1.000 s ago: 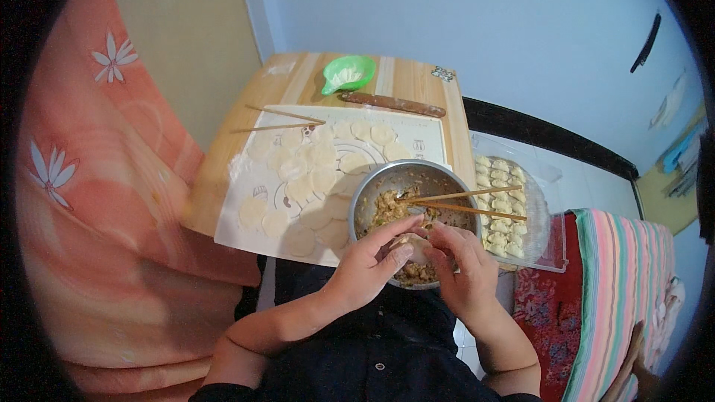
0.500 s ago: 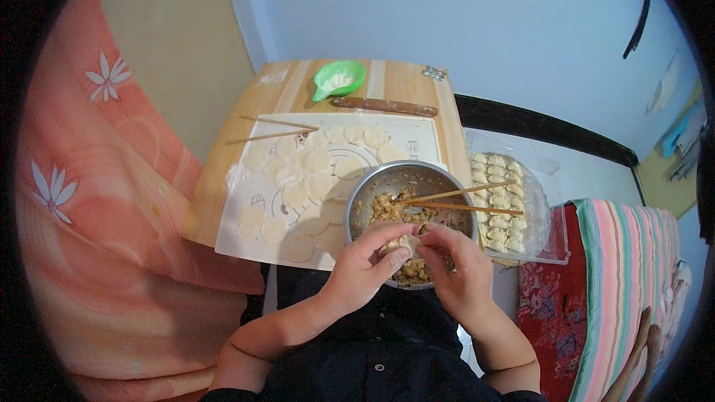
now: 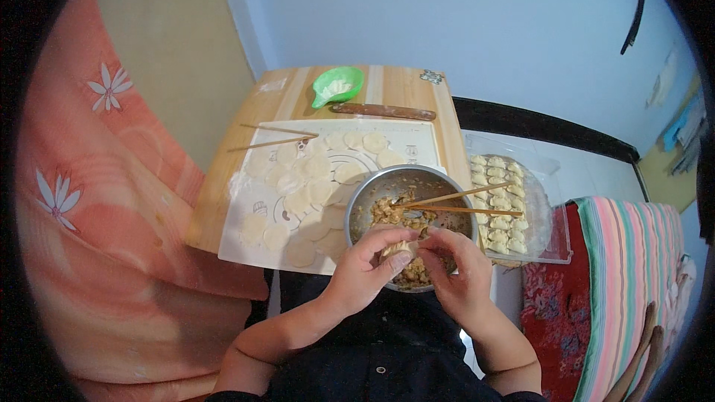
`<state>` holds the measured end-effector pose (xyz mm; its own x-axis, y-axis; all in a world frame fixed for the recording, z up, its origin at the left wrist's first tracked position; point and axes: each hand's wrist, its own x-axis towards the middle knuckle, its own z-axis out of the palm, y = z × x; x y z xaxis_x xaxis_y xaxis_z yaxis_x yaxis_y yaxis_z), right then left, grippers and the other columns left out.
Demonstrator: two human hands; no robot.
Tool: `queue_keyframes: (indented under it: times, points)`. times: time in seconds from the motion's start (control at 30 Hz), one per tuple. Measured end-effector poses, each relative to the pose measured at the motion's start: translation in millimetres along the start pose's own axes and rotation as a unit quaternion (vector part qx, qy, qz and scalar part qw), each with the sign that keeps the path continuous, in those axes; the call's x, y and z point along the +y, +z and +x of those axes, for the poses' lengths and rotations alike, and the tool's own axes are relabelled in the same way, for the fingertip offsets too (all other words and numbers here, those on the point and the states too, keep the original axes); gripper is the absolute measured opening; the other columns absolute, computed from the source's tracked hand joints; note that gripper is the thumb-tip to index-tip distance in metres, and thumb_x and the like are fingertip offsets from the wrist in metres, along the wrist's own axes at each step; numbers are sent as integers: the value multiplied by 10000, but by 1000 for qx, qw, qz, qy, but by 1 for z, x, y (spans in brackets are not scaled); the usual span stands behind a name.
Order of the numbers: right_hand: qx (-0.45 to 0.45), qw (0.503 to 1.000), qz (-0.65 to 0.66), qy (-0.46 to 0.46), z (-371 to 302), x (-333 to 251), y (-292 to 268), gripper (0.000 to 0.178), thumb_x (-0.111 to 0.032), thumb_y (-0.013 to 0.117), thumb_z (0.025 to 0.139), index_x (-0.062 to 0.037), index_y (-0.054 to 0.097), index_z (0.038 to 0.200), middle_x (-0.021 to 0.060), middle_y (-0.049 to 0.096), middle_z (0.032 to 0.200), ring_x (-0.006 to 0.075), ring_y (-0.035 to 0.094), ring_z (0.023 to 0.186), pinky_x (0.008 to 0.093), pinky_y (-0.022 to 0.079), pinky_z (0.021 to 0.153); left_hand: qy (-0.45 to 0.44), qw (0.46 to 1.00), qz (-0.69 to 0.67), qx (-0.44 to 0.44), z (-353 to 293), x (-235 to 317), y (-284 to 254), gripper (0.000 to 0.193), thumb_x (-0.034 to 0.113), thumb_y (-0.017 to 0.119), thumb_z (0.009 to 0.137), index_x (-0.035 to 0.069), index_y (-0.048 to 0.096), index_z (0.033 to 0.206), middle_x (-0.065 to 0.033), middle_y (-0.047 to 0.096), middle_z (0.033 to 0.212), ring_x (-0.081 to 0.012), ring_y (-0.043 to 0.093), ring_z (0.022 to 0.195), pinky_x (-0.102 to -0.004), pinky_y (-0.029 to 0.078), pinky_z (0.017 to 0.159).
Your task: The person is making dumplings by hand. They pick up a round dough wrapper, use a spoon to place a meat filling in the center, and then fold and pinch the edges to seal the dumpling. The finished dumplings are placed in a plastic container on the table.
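Clock face laid over your view, centred on the dumpling (image 3: 399, 247): it sits between your two hands, above the near part of the steel bowl (image 3: 361, 208). Visible part of its long axis runs roughly from 8 to 2 o'clock, the left end in your left hand (image 3: 363, 262), the other end toward your right hand (image 3: 463, 264). Your fingers cover much of it, so you cannot tell which way its seam faces. Left fingers: narrow, curled round the far side, thumb laid along the near side and pointing about 2 o'clock; dumpling held between. Right fingers: narrow, thumb and index drawn together at the dumpling's right end; exact contact partly hidden. Below, filling (image 3: 387, 212) lies in the bowl, with a pair of chopsticks (image 3: 465, 210) resting across its rim, handles toward 3 o'clock. At 10 o'clock you have round wrappers (image 3: 316, 167), some overlapping, on a white mat (image 3: 417, 138) on the wooden counter (image 3: 246, 104). Between 10 and 11 lie two thin sticks (image 3: 279, 129), their ends meeting at the right. Rolling pin (image 3: 383, 111) at 12, lying nearly crosswise; green scoop (image 3: 339, 85) with white powder at 11, just beyond the pin. At 2 o'clock, rows of shaped dumplings (image 3: 497, 205) in a clear tray (image 3: 558, 242) beside the counter.
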<state>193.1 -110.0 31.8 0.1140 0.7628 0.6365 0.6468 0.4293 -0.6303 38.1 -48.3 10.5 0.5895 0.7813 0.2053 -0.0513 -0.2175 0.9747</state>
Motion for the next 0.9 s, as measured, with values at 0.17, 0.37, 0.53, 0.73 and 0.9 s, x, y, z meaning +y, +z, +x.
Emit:
queue_keyframes:
  times: [0.17, 0.37, 0.53, 0.73, 0.9]
  points:
    - [-44, 996, -61, -40, 5, -4, -6, 340, 49, 662, 731, -23, 553, 1045, 112, 632, 852, 213, 636, 759, 290, 512, 668, 32, 995, 85, -28, 0, 9, 2, 304, 65, 572, 851, 23, 548, 1151, -102, 552, 1147, -212, 518, 1092, -294, 397, 933]
    - [-6, 997, 44, 58, -2, 0, -5, 294, 11, 665, 746, -34, 571, 1021, 101, 633, 856, 199, 628, 748, 292, 507, 642, -43, 999, -11, -16, 1, 6, 2, 315, 91, 574, 860, 21, 537, 1165, -89, 555, 1155, -177, 516, 1086, -286, 394, 930]
    - [-52, 996, 44, 64, 0, 2, -10, 277, 26, 654, 772, -11, 567, 1032, 83, 635, 847, 146, 626, 762, 251, 505, 672, -47, 998, -33, -32, 2, 4, 2, 283, 119, 553, 882, 24, 549, 1149, -71, 560, 1140, -157, 511, 1085, -267, 384, 927]
    - [-53, 998, 29, 22, 11, -3, -14, 368, -74, 691, 732, -46, 558, 1074, 125, 602, 963, 272, 604, 826, 333, 500, 699, -148, 897, -408, -84, 3, 3, 3, 346, 265, 376, 968, 69, 464, 1239, -68, 513, 1171, -177, 499, 1106, -337, 419, 929]
    - [-173, 981, -51, -67, 17, -5, -23, 502, -180, 701, 704, -21, 507, 1139, 141, 542, 1078, 303, 539, 971, 378, 455, 820, -222, 851, -459, -124, 7, -3, 0, 473, 410, 287, 963, 97, 342, 1313, -69, 428, 1283, -210, 435, 1183, -410, 412, 935]
